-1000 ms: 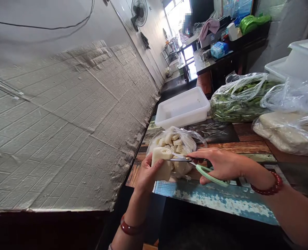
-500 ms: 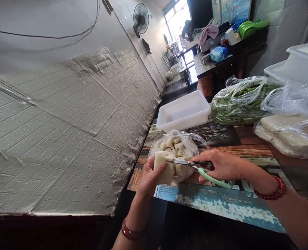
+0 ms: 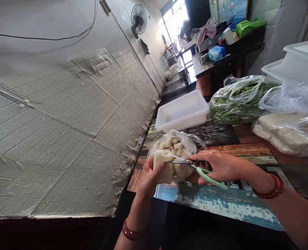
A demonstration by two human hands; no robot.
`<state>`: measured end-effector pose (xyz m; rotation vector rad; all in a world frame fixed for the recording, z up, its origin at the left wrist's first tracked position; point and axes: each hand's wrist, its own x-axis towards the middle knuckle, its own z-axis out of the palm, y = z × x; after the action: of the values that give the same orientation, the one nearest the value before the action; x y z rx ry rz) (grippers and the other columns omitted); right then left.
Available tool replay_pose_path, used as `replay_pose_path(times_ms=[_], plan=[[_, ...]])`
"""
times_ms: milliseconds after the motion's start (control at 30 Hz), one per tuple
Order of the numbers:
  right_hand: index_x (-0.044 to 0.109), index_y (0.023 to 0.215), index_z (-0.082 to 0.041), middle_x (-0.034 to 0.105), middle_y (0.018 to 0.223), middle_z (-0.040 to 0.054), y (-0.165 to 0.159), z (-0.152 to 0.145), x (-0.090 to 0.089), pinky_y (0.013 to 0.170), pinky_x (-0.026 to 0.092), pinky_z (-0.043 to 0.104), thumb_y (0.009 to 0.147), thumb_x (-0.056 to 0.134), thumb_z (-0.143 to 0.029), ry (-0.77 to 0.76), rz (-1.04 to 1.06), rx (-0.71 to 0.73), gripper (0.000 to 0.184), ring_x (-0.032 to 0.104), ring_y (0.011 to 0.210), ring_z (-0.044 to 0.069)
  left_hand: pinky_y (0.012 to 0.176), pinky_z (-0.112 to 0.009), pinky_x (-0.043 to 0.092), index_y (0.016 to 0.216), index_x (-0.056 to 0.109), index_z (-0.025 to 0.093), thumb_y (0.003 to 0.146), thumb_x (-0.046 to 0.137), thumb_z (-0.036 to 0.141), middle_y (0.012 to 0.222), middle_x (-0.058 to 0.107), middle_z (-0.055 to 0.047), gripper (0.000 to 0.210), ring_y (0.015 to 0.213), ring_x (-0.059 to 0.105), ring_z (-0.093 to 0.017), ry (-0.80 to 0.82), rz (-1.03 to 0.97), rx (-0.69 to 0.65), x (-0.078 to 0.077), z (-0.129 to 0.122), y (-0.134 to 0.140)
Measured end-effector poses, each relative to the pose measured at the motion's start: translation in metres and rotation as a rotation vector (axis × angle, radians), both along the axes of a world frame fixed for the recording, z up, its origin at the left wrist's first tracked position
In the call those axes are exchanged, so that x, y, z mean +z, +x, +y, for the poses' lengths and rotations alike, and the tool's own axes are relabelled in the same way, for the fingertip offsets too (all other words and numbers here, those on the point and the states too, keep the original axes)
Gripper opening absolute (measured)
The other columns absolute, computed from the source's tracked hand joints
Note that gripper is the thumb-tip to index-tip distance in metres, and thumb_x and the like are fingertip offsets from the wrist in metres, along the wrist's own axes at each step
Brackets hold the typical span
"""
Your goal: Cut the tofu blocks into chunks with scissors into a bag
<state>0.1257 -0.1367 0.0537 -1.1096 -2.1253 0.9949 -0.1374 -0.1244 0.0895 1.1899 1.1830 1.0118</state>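
My left hand (image 3: 147, 177) is closed around a pale, soft-looking slab of food (image 3: 163, 173), thumb across its front. I cannot tell exactly what food it is. In my right hand (image 3: 220, 166) is a pair of scissors with light green handles (image 3: 208, 177). Their blades reach left to the slab's right edge, with the slab partly between them. Right behind and below sits an opened clear plastic bag (image 3: 192, 140) filled with several cut pale pieces (image 3: 178, 146) of similar look. The fingers of my left hand behind the slab are hidden.
Behind the bag stands a white plastic tub (image 3: 182, 118). To the right are a bag of green pods (image 3: 237, 104), a bag of pale slabs (image 3: 286, 130) and stacked translucent bins (image 3: 302, 60). A textured brick-pattern wall (image 3: 91, 146) runs along the left of the wooden-patterned table (image 3: 221, 205).
The scissor handles have drawn slightly closer together at the slab's edge. The whole view has shifted a little; both hands keep their holds.
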Motion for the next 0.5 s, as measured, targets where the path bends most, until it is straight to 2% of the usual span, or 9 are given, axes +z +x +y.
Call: replay_pose_path(times_ms=[233, 500], plan=[[0.072, 0.119, -0.024, 0.074, 0.090, 0.0036, 0.0020, 0.0039, -0.0018, 0.067, 0.048, 0.028, 0.067, 0.079, -0.051, -0.021, 0.030, 0.044, 0.058, 0.065, 0.079, 0.023, 0.066, -0.028, 0.056, 0.111, 0.071, 0.017, 0.062, 0.086, 0.040, 0.096, 0.075, -0.008, 0.056, 0.076, 0.070, -0.021, -0.005, -0.009, -0.007, -0.0029, 0.0023, -0.0009], [0.062, 0.133, -0.022, 0.071, 0.114, 0.0095, 0.0024, 0.0032, -0.0057, 0.080, 0.051, 0.032, 0.064, 0.080, -0.054, -0.008, 0.007, 0.018, 0.079, 0.066, 0.095, 0.028, 0.065, -0.027, 0.056, 0.110, 0.071, 0.018, 0.063, 0.085, 0.039, 0.097, 0.075, -0.008, 0.053, 0.075, 0.070, -0.021, 0.011, -0.015, 0.010, -0.0037, 0.0031, 0.0011]])
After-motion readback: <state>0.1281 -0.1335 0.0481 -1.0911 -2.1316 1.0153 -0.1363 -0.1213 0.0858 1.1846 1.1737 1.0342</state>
